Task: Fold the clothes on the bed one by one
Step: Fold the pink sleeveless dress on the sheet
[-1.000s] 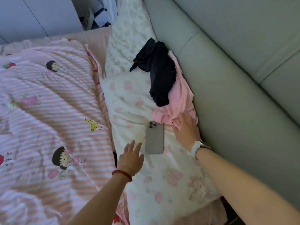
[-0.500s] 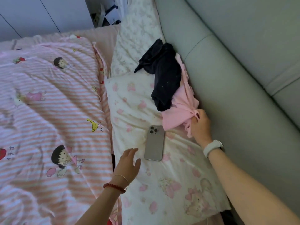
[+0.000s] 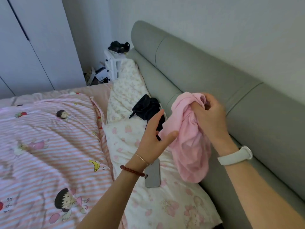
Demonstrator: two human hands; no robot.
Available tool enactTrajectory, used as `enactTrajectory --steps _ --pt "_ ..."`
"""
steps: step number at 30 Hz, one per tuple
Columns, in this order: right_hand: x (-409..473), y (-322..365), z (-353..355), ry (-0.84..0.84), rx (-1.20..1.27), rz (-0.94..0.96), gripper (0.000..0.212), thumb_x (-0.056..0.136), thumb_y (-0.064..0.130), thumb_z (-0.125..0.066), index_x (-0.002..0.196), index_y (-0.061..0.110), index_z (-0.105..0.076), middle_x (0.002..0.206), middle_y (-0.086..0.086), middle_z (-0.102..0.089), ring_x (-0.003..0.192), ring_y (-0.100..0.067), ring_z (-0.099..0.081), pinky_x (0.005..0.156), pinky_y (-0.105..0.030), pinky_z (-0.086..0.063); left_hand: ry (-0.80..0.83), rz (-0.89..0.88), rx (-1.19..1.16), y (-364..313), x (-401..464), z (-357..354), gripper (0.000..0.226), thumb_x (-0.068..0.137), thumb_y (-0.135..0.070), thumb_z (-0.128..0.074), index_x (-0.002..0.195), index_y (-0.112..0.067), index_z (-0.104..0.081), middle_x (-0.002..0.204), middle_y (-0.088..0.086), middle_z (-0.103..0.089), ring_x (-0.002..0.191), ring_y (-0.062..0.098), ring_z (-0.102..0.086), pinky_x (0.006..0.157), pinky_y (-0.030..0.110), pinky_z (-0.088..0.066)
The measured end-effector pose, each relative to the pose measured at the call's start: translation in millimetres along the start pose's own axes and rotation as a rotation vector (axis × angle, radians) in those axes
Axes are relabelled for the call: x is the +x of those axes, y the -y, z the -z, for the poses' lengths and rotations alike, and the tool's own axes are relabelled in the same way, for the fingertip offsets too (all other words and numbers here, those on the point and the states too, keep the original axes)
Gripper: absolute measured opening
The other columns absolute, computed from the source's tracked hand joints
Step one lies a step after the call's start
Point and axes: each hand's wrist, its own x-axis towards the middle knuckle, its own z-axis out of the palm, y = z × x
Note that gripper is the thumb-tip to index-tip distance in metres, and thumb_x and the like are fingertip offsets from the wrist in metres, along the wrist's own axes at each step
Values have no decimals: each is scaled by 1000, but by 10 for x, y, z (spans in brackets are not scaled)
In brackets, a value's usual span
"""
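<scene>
Right hand point(image 3: 209, 116) grips bunched pink garment point(image 3: 189, 142) mid-air above floral pillow point(image 3: 165, 204), long axis vertical, hanging down. Left hand point(image 3: 155, 138) open, thumb touching it. Dark garment point(image 3: 146, 106) on pillow.

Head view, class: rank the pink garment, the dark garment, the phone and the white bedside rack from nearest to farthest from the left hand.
1. Pink garment, at the left hand's thumb, held by the right hand.
2. Dark garment, just behind the hand.
3. Phone, below the wrist on the pillow.
4. White bedside rack, far corner.
</scene>
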Motion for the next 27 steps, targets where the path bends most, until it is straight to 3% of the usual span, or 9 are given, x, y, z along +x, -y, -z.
enactTrajectory --steps 2,5,7,11,13,16,21,25,27 --pt "-170 370 -126 40 22 10 18 84 16 -63 75 31 -59 72 15 -62 66 0 -56 63 -16 -45 -51 -36 -75 -194 -98 193 56 80 -37 -63 130 -35 -39 125 -28 -42 110 -17 -42 85 6 -42" --pt "-544 847 -424 114 22 17 20 83 7 -63 80 27 -61 75 13 -62 66 1 -54 63 -12 -44 -143 -137 -88 -362 -441 666 23 90 -9 -58 92 -32 -60 79 -25 -63 72 -13 -54 66 6 -41" --pt "-830 1105 -640 191 53 -7 22 81 1 -63 83 23 -63 76 7 -63 68 0 -53 63 -12 -43 -203 -139 -95 -412 -780 1105 19 88 -14 -53 79 -29 -61 65 -22 -60 62 -9 -49 60 9 -39" --pt "-1305 1488 -1048 593 -33 -16 12 80 4 -68 91 8 -66 87 -13 -65 76 -8 -54 70 -20 -41 -315 -43 -116 -363 -1509 2112 21 81 -26 -47 70 -30 -63 64 -18 -58 63 -1 -47 62 26 -43" --pt "-1466 1633 -1269 676 -65 25 11 82 4 -66 93 7 -66 92 -15 -67 79 -11 -58 74 -19 -42 -398 33 -124 -343 -1847 2596 20 81 -32 -47 69 -31 -63 65 -13 -55 65 4 -46 61 31 -43" --pt "-1595 1771 -1622 483 30 53 25 87 -1 -57 89 23 -63 92 3 -65 78 7 -57 74 -6 -41 -597 97 -91 -375 -2243 3246 18 80 -36 -47 71 -28 -60 71 -2 -53 70 11 -47 59 27 -45" --pt "-1686 1761 -2225 138 94 98 18 91 3 -49 102 11 -60 93 6 -60 84 4 -52 75 -2 -38 -813 -35 181 -452 -2760 4133 20 87 -25 -43 76 -32 -57 67 -18 -55 63 -3 -45 65 34 -44" --pt "-2156 1202 -2564 193 59 11 11 95 8 -47 101 12 -55 87 3 -56 78 -1 -49 67 -9 -38 -709 46 491 27 -3511 4303 13 87 -21 -45 83 -28 -56 61 -6 -53 60 -7 -50 58 13 -40" --pt "-2571 705 -2662 337 -68 -116 10 95 11 -46 103 12 -53 81 -2 -55 75 -12 -49 61 -26 -35 -600 226 673 478 -3972 4217 12 89 -14 -51 91 -20 -61 60 -2 -53 63 0 -54 58 19 -39"
